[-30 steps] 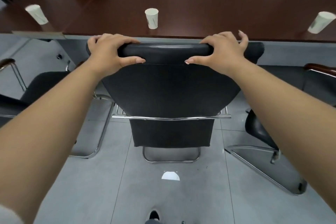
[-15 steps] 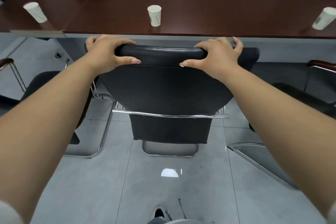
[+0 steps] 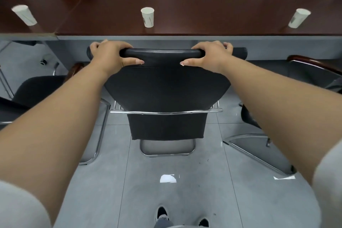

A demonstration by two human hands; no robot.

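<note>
Black chair (image 3: 166, 89) is held by the top rail of its backrest: the left grip (image 3: 111, 53) is closed round the rail near its left end, the right grip (image 3: 211, 54) near its right end, with thumbs on the near face. The backrest hangs between and below both grips. It faces the desk (image 3: 203, 15), where a paper cup (image 3: 147, 17) stands beyond the rail.
</note>
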